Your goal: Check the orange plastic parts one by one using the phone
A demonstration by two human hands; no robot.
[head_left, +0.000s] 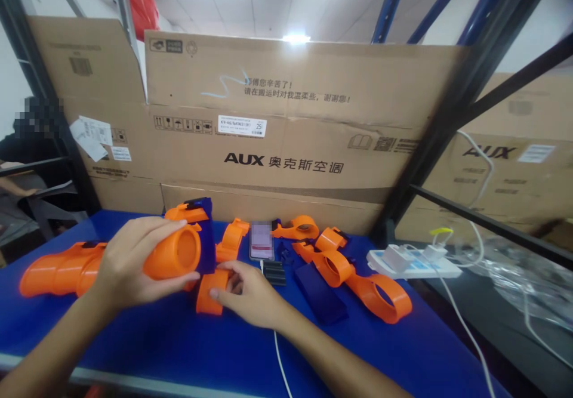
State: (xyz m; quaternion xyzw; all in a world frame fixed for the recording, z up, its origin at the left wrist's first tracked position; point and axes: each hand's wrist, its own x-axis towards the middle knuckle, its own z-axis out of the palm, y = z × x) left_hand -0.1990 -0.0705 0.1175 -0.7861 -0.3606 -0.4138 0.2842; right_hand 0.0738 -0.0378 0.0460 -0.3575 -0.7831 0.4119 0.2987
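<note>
My left hand (129, 261) is wrapped round an orange plastic cylinder (176, 252), whose round closed end faces right. Just to its right, my right hand (250, 293) pinches a short orange plastic band (210, 293) low over the blue table. Behind the cylinder stands a dark blue flat piece (207, 240), with an orange part (185, 212) at its top. A longer orange tube (54, 270) lies left of my left hand, partly hidden by it. Another curved orange piece (233, 237) lies beyond my right hand.
Several orange looped parts (387, 299) and a dark blue rectangular piece (320, 293) lie to the right. A phone (261, 240) and black cylinders (274, 272) lie mid-table. A white power strip (414, 264) trails cables. Cardboard (286, 135) walls the back; a person (36, 147) sits far left.
</note>
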